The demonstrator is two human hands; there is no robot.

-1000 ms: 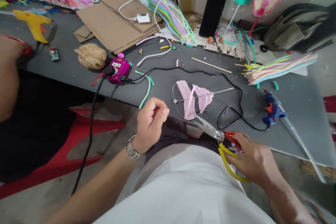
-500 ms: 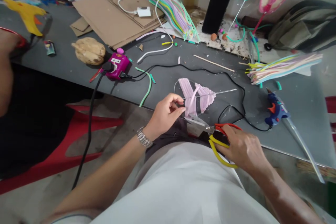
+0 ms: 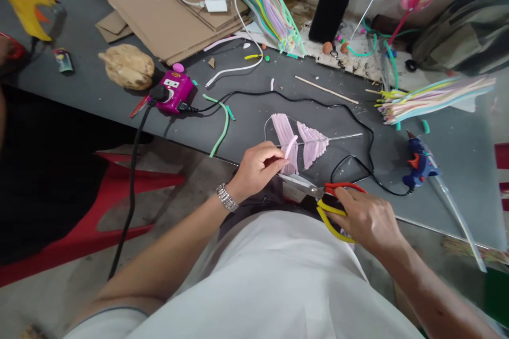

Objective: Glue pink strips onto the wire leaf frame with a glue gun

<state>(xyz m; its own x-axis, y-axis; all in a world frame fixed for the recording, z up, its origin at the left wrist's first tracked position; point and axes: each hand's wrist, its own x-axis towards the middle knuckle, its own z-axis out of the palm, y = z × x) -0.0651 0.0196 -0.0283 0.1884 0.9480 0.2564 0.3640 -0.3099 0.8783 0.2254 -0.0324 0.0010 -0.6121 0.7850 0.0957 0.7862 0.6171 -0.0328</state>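
Pipe-cleaner leaf (image 3: 312, 144) lies on the table (image 3: 246, 132) just beyond the left hand (image 3: 254, 169), whose fingers (image 3: 276, 161) pinch a pink strip (image 3: 291, 146); the right hand (image 3: 368, 217) closes around scissors (image 3: 320, 192). The leaf looks light and soft, best taken by its wire stem (image 3: 345, 136).

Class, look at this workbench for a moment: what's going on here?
The person's left hand pinches a short pale-pink pipe-cleaner strip beside a leaf-shaped wire frame already filled with pale-pink strips. Their right hand grips long steel scissors with red and yellow handles, the blades pointing toward the frame. A blue glue gun lies on the grey table to the right.
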